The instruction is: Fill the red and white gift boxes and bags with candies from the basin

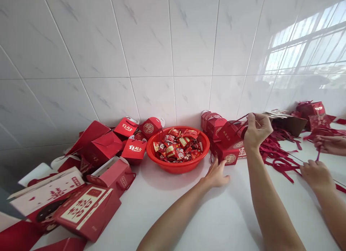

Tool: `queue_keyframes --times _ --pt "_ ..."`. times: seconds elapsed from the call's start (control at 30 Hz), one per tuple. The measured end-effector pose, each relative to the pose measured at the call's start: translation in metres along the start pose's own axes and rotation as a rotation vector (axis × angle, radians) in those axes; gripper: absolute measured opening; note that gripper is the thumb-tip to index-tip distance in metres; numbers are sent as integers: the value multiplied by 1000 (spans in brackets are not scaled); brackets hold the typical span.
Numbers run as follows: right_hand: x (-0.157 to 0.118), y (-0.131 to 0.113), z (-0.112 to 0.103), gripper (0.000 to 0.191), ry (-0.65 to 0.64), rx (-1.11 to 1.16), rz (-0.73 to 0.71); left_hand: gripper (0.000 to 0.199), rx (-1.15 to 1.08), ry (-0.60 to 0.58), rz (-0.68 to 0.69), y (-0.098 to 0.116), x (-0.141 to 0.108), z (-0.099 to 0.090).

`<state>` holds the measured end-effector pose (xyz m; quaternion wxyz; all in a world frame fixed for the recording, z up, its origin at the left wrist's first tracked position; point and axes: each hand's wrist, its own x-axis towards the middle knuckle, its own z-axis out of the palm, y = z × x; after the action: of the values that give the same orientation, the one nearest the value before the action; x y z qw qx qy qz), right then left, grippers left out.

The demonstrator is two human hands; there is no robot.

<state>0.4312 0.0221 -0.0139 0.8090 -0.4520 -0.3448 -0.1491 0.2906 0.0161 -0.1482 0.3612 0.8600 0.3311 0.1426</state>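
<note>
My right hand (256, 130) is raised at the right of the middle, its fingers pinched on the dark red cord handle of a gift box (229, 135). That box hangs tilted among other boxes. Below it, a red gift box with a round gold emblem (230, 158) lies on the white table. My left hand (217, 173) is at this lower box's near left corner, fingertips against it and thumb spread apart; the fingertips are partly hard to make out. Left of my hands stands a red plastic basket (177, 168) full of wrapped candies (175, 148).
Several red gift boxes (133, 150) are heaped at the left, some with open flaps. More boxes (213, 125) line the tiled wall. Dark red ribbons (281, 164) lie at the right, where another person's hands (319, 175) hold a ribbon. A carton (290, 123) lies behind.
</note>
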Motion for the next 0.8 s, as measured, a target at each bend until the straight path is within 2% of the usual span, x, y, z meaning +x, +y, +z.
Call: queue_keyframes --times 0.13,0.3,0.37,0.5,0.6,0.67,0.73,0.8 --pt "-7 15 7 34 -159 -59 40 86 44 0 -40 1 0 5" --pt "-20 30 12 30 -440 -289 65 89 52 -21 -75 2 -2 8" --pt "-23 31 12 29 -538 -391 57 89 55 -26 -81 3 -3 7" --pt "-24 25 12 29 -648 -622 57 91 59 -33 -78 5 -2 5" --pt "-22 15 10 40 -722 -805 134 92 57 -43 -89 5 -1 5" --pt "-20 9 8 52 -824 -889 181 91 54 -40 -83 5 0 5" --pt "-18 3 4 64 -955 -956 185 89 50 -30 -65 4 1 5" --pt "-17 -2 2 66 -1020 -1030 173 87 47 -25 -58 3 2 4"
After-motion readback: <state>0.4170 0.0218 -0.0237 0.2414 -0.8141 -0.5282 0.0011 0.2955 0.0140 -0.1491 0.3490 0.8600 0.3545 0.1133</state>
